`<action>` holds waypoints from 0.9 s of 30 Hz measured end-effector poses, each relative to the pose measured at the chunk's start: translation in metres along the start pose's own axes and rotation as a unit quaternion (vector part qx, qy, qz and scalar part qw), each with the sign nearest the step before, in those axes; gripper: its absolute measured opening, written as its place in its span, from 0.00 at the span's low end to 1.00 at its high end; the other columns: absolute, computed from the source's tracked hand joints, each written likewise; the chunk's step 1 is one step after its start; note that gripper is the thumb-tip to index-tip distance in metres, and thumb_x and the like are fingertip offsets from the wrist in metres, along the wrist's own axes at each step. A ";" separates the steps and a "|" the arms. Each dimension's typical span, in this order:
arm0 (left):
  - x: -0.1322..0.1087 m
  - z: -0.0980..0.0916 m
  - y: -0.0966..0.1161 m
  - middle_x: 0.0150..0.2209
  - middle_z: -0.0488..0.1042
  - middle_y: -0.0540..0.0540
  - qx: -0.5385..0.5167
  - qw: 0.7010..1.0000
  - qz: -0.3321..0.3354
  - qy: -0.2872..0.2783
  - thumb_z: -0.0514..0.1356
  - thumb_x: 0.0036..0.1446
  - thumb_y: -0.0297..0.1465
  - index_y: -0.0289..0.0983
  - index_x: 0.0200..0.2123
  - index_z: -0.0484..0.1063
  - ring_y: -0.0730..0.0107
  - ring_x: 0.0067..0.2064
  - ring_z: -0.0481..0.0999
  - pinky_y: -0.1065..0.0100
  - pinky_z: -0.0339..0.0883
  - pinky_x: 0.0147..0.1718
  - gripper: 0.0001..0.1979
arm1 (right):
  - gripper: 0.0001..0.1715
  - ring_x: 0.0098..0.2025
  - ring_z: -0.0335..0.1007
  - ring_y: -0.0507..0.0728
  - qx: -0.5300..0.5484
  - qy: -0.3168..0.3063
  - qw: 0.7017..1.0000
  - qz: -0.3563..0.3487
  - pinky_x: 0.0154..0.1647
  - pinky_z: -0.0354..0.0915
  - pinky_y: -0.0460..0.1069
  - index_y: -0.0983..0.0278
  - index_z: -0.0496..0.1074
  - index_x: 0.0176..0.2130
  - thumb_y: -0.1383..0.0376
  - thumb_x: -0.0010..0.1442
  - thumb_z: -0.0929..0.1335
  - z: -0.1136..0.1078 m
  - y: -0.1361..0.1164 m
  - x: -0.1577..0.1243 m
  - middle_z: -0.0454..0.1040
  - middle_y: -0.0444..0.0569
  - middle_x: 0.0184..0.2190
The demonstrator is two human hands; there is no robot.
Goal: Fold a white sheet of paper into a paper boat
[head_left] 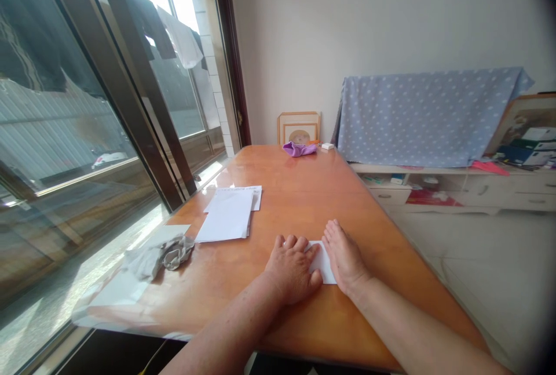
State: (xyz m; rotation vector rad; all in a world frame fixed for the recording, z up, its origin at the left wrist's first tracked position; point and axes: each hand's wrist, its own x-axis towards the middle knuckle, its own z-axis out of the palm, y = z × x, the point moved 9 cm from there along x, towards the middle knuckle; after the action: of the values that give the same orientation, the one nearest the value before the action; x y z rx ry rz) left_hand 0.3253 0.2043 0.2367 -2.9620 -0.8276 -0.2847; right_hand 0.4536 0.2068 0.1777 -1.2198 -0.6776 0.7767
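A small folded white paper (322, 262) lies on the orange wooden table (299, 195) near its front edge. My left hand (292, 268) rests on the paper's left part with its fingers curled down onto it. My right hand (344, 256) lies flat on the paper's right edge, fingers straight and close together, pointing away from me. Most of the paper is hidden under the two hands.
A stack of white sheets (229, 213) lies to the left, with a crumpled grey cloth (167, 254) nearer the window. A purple cloth (299, 149) and a small white box (327, 146) sit at the table's far end. A low shelf under a blue dotted cover (425, 117) stands at right.
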 end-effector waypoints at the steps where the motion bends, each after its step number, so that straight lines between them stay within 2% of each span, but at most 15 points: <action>1: 0.000 0.000 0.000 0.49 0.70 0.40 -0.001 1.000 0.000 0.001 0.53 0.61 0.45 0.45 0.60 0.67 0.49 0.49 0.66 0.48 0.57 0.50 0.26 | 0.42 0.70 0.53 0.61 -0.013 0.015 1.000 0.003 0.68 0.57 0.59 0.64 0.57 0.68 0.41 0.67 0.55 -0.009 0.001 0.002 0.57 0.59 0.69; 5: 0.000 -0.001 -0.001 0.48 0.70 0.41 0.002 1.000 -0.001 0.007 0.53 0.61 0.45 0.45 0.58 0.68 0.50 0.47 0.67 0.48 0.58 0.50 0.24 | 0.42 0.70 0.54 0.63 -0.074 0.047 0.996 0.000 0.68 0.57 0.61 0.65 0.56 0.69 0.43 0.68 0.55 -0.035 -0.006 0.002 0.56 0.60 0.70; 7: -0.001 0.000 -0.001 0.47 0.70 0.41 0.005 1.000 0.000 0.010 0.53 0.61 0.45 0.44 0.57 0.69 0.51 0.46 0.67 0.49 0.58 0.49 0.24 | 0.37 0.70 0.53 0.64 -0.128 0.024 0.991 -0.029 0.71 0.51 0.62 0.63 0.62 0.66 0.46 0.67 0.61 -0.035 -0.016 -0.004 0.58 0.58 0.69; 8: -0.001 0.000 0.000 0.47 0.70 0.41 0.005 1.000 0.001 0.011 0.54 0.61 0.45 0.44 0.57 0.69 0.51 0.47 0.67 0.49 0.58 0.49 0.23 | 0.34 0.71 0.52 0.63 -0.179 -0.009 0.982 -0.061 0.72 0.48 0.61 0.63 0.66 0.64 0.48 0.66 0.62 -0.028 -0.022 -0.009 0.60 0.56 0.68; 9: -0.001 0.000 0.000 0.47 0.70 0.41 0.005 1.000 0.002 0.014 0.53 0.61 0.45 0.43 0.56 0.70 0.51 0.47 0.67 0.49 0.58 0.49 0.23 | 0.32 0.71 0.51 0.63 -0.258 -0.059 0.959 -0.106 0.73 0.47 0.61 0.64 0.67 0.63 0.51 0.67 0.62 -0.018 -0.029 -0.015 0.60 0.56 0.68; 11: -0.001 0.001 0.000 0.48 0.70 0.41 0.005 1.000 0.002 0.019 0.53 0.62 0.45 0.43 0.56 0.70 0.51 0.47 0.67 0.50 0.59 0.49 0.23 | 0.29 0.71 0.53 0.62 -0.399 -0.153 0.888 -0.170 0.72 0.49 0.60 0.66 0.67 0.63 0.57 0.68 0.60 0.003 -0.030 -0.030 0.62 0.57 0.67; 12: -0.001 0.001 0.000 0.48 0.70 0.41 0.004 1.000 0.002 0.022 0.52 0.63 0.45 0.43 0.56 0.70 0.52 0.46 0.67 0.50 0.59 0.49 0.23 | 0.29 0.70 0.54 0.62 -0.455 -0.185 0.851 -0.186 0.71 0.52 0.60 0.66 0.66 0.64 0.60 0.69 0.58 0.010 -0.027 -0.036 0.63 0.58 0.66; 14: -0.001 0.001 0.000 0.48 0.71 0.41 0.001 1.000 0.000 0.027 0.53 0.63 0.45 0.43 0.58 0.69 0.52 0.47 0.68 0.50 0.59 0.49 0.23 | 0.30 0.68 0.58 0.61 -0.520 -0.217 0.805 -0.186 0.68 0.58 0.59 0.67 0.63 0.66 0.65 0.67 0.57 0.015 -0.022 -0.042 0.65 0.58 0.65; 17: -0.002 0.000 0.000 0.49 0.71 0.41 -0.001 1.000 -0.001 0.029 0.54 0.62 0.46 0.43 0.59 0.68 0.52 0.47 0.68 0.50 0.59 0.49 0.25 | 0.33 0.68 0.59 0.61 -0.583 -0.223 0.760 -0.182 0.66 0.61 0.57 0.70 0.59 0.67 0.69 0.65 0.58 0.016 -0.019 -0.043 0.64 0.60 0.66; 20: -0.003 -0.002 0.000 0.49 0.72 0.42 -0.004 0.999 -0.005 0.035 0.54 0.62 0.45 0.43 0.59 0.67 0.51 0.47 0.68 0.50 0.59 0.49 0.25 | 0.33 0.69 0.56 0.62 -0.623 -0.222 0.724 -0.196 0.69 0.56 0.58 0.73 0.59 0.68 0.69 0.65 0.57 0.016 -0.019 -0.043 0.61 0.62 0.67; 24: -0.006 -0.001 -0.001 0.50 0.72 0.41 -0.005 0.999 -0.012 0.043 0.55 0.62 0.45 0.40 0.58 0.68 0.52 0.48 0.68 0.50 0.58 0.52 0.24 | 0.33 0.72 0.50 0.62 -0.658 -0.244 0.679 -0.216 0.72 0.48 0.62 0.69 0.56 0.70 0.63 0.69 0.55 0.015 -0.014 -0.047 0.57 0.57 0.69; 27: -0.008 0.001 -0.002 0.51 0.73 0.40 -0.008 0.999 -0.014 0.044 0.54 0.64 0.45 0.39 0.56 0.69 0.52 0.49 0.69 0.50 0.58 0.54 0.24 | 0.34 0.73 0.44 0.63 -0.687 -0.245 0.652 -0.207 0.72 0.45 0.63 0.67 0.55 0.70 0.58 0.71 0.54 0.010 -0.009 -0.047 0.52 0.55 0.71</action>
State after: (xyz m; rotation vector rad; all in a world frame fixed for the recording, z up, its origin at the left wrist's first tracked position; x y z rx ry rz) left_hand 0.3181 0.2021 0.2346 -2.9305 -0.8613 -0.4209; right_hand 0.4197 0.1727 0.1865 -2.0616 -2.1634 0.0228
